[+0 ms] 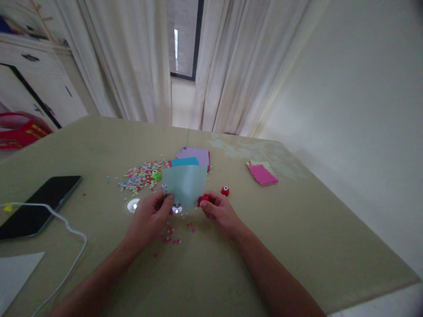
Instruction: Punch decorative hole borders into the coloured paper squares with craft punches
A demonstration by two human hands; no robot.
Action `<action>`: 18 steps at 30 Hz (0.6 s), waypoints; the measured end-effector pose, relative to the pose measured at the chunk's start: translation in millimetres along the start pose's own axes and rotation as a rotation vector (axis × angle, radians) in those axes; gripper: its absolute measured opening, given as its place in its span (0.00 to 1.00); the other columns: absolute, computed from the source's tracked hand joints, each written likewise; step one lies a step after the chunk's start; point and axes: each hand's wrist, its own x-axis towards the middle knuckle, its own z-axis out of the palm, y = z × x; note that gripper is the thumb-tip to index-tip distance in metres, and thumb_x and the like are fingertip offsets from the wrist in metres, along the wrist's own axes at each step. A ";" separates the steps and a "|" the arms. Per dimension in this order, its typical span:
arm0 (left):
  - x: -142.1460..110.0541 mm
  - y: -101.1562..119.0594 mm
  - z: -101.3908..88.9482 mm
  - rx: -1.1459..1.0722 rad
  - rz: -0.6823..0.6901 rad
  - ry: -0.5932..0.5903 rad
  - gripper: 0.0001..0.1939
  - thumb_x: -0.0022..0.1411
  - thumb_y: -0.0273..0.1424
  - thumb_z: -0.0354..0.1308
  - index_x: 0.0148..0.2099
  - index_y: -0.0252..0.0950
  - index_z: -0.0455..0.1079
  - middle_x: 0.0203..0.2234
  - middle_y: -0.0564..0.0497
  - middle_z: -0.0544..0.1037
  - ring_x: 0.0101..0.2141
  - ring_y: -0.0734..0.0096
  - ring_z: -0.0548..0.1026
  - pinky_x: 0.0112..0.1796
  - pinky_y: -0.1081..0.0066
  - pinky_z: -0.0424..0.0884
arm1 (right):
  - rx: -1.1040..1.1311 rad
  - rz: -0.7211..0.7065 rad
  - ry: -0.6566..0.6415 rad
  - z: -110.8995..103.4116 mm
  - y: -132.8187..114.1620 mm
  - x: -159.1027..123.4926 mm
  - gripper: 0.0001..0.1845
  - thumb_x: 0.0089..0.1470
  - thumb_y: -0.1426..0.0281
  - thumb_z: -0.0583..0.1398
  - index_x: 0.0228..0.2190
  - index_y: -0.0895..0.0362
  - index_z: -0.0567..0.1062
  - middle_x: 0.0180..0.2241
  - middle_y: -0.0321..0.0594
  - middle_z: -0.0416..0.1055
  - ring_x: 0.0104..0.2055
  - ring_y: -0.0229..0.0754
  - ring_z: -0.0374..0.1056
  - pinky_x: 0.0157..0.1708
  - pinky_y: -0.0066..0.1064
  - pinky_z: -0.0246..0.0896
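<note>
This looks like a room in a home. Long off-white curtains [132,53] hang in loose folds on both sides of a narrow, dark-framed window [183,37]. At the far left stands a pale cabinet [29,81] with dark, ornate handles [30,57]; the articles on top [5,26] are too blurred to name. A plain whitish wall [363,110] closes the right side. A dull green-beige table [304,237] fills the foreground, carrying a dark-screened device [62,189] and a white cable [68,226].

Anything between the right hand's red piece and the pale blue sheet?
Nothing visible: the red piece in the right hand is by the lower right corner of the pale blue sheet. The loose red piece lies off to the right.
</note>
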 end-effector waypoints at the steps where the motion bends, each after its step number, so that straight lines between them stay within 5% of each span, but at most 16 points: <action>1: 1.3 -0.2 -1.7 -0.023 -0.011 0.013 0.17 0.64 0.44 0.58 0.27 0.40 0.70 0.17 0.55 0.74 0.19 0.69 0.70 0.22 0.72 0.62 | -0.003 -0.020 0.020 -1.5 0.5 0.8 0.30 0.43 0.47 0.75 0.37 0.56 0.79 0.26 0.31 0.71 0.23 0.33 0.54 0.23 0.27 0.46; 4: 6.3 0.9 -6.7 -0.096 -0.058 0.069 0.17 0.62 0.45 0.60 0.27 0.40 0.70 0.17 0.55 0.74 0.18 0.70 0.69 0.20 0.73 0.62 | -0.201 -0.169 0.148 -6.2 0.8 1.2 0.27 0.48 0.48 0.73 0.38 0.55 0.76 0.29 0.34 0.74 0.27 0.37 0.62 0.27 0.28 0.55; 8: 9.9 8.5 -12.0 -0.189 -0.097 0.143 0.17 0.59 0.46 0.61 0.27 0.39 0.69 0.16 0.57 0.72 0.16 0.73 0.66 0.18 0.74 0.58 | -0.875 -0.388 0.237 -10.4 2.6 -0.8 0.12 0.61 0.60 0.68 0.34 0.56 0.78 0.34 0.39 0.73 0.35 0.42 0.68 0.39 0.33 0.63; 12: 7.8 14.7 -15.2 -0.220 -0.061 0.190 0.16 0.60 0.45 0.61 0.28 0.39 0.69 0.16 0.58 0.71 0.16 0.75 0.64 0.17 0.75 0.56 | -1.245 -0.401 0.213 -8.6 7.0 0.1 0.12 0.71 0.64 0.59 0.42 0.56 0.81 0.46 0.48 0.75 0.46 0.46 0.72 0.49 0.37 0.66; 18: 4.3 11.7 -12.5 -0.131 0.108 0.231 0.15 0.64 0.41 0.57 0.28 0.40 0.67 0.16 0.58 0.69 0.18 0.73 0.67 0.20 0.74 0.61 | -1.523 -0.364 0.256 -4.9 14.5 7.2 0.17 0.74 0.68 0.52 0.54 0.56 0.78 0.50 0.51 0.79 0.53 0.52 0.73 0.53 0.39 0.66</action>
